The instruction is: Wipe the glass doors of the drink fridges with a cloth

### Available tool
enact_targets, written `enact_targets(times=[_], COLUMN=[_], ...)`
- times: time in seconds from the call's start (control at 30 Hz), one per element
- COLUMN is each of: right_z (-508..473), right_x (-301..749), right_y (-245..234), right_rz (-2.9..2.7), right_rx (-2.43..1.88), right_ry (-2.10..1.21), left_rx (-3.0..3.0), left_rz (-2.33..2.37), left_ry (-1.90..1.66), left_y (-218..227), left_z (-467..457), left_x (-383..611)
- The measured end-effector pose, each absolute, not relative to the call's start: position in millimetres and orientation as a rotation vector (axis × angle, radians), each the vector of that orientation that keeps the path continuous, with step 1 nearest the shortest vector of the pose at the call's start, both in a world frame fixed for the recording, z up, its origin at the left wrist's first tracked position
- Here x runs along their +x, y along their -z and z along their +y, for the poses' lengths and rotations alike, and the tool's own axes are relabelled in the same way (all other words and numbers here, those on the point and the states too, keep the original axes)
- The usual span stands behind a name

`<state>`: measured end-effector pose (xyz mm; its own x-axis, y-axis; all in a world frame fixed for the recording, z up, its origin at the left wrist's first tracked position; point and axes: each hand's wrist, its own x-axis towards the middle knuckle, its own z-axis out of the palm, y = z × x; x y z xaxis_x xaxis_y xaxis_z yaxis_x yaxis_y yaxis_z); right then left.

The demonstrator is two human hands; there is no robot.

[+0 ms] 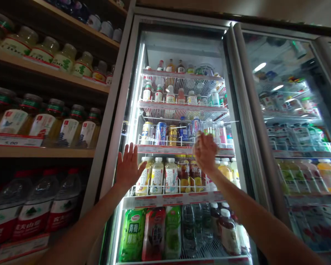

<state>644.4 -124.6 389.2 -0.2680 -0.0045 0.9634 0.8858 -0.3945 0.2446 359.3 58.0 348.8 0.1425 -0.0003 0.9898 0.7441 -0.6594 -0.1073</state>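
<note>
My left hand (127, 166) is raised with its fingers spread, in front of the left side of the lit drinks cooler (179, 40). Whether its palm touches glass cannot be told. Curled fingers and some blur mark my right hand (205, 152), which is in front of the cooler's middle shelf edge (165, 149). A pale, blurred patch shows around those fingers; what it is, I cannot make out. Between the hands stand white-capped tea bottles (156, 176) in a wire rack. Above them are a blue can (161, 134) and a gold can (173, 135).
Wooden shelves at the left hold jars (64, 58), juice bottles (71, 125) and large red-capped water bottles (63, 198). A vertical metal door frame (244, 95) separates a second cooler (289, 154) at the right. Green bottles (132, 233) stand on the bottom shelf.
</note>
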Motion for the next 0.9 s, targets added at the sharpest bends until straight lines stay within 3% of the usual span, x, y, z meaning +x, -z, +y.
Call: enact_targets(times=[0.1,0.27,0.47,0.7,0.9], right_z=[-113.8,-119.2,-76.4,-112.4,-98.2], right_x=[641.5,651.2,584.4,622.4,612.7], right_y=[-380.6,-402.9,-391.9,-382.3,-352.3], right_rz=[-1.21,-0.697,-1.248,-0.721,-1.17], right_rx=[-1.332,-1.293,-1.357,-1.349,-1.411], right_ry=[1.681,1.496,1.652,1.522,1.62], left_rx=[-1.823,-1.809,-1.816,-1.834,-1.868], left_rz=[-0.716,-0.679,-0.626,-0.623,-0.669], left_ry=[1.617,1.707,1.757,1.759,1.73], left_y=[-345.8,-342.7,-340.8,-341.1,-330.2], left_z=[54.2,52.6,54.7,51.4,45.5], left_x=[363.3,369.8,370.2,371.1,373.1])
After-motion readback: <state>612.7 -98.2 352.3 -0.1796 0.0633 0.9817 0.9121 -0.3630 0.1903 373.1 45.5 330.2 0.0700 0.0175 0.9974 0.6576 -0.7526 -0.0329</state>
